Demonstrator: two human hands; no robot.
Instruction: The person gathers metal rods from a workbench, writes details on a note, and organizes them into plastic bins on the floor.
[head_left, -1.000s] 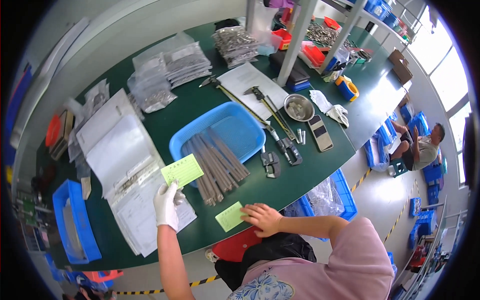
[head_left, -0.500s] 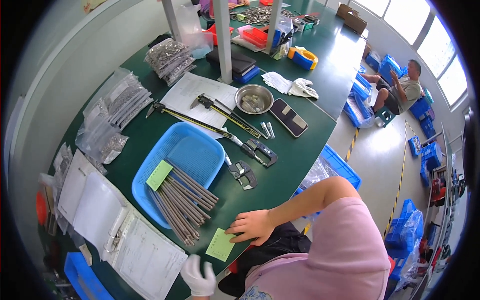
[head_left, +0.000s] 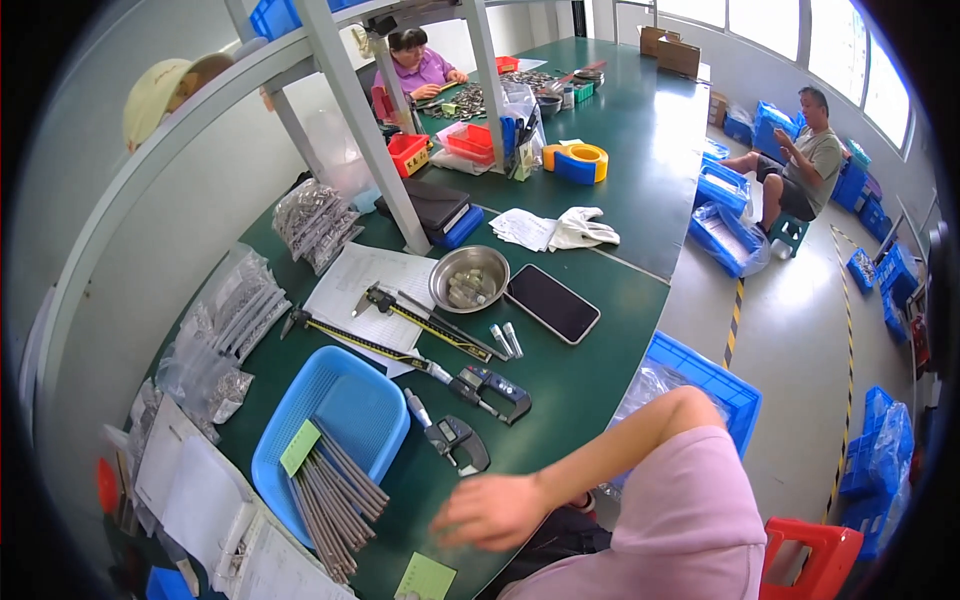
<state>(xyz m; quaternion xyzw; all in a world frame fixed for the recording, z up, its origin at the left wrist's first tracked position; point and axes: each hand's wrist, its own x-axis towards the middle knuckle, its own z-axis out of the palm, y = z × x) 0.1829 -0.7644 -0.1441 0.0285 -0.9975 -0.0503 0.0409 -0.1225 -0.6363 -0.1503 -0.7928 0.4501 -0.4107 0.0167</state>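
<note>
My bare right hand [head_left: 490, 512] hung blurred at the table's near side, fingers loosely bent; its palm faced away, so I could not tell whether it had hold of anything. My left hand was out of view, so its state I could not tell either. The lower green paper card [head_left: 428, 578] lay just below my right fingers, cut off by the picture's bottom edge, while the upper green paper card [head_left: 300, 447] rested on the rods' far ends. To work cleanly here, I judged, I needed to handle the cards by their edges, avoid brushing the digital micrometer [head_left: 458, 445] just above my hand, and leave the jutting rods unjostled lest they roll. The grey-brown rods [head_left: 335, 492] lay partly in the blue plastic basket [head_left: 397, 428], across its near rim, long axes slanting from upper left to lower right, fanned slightly, near ends pointing toward me.
</note>
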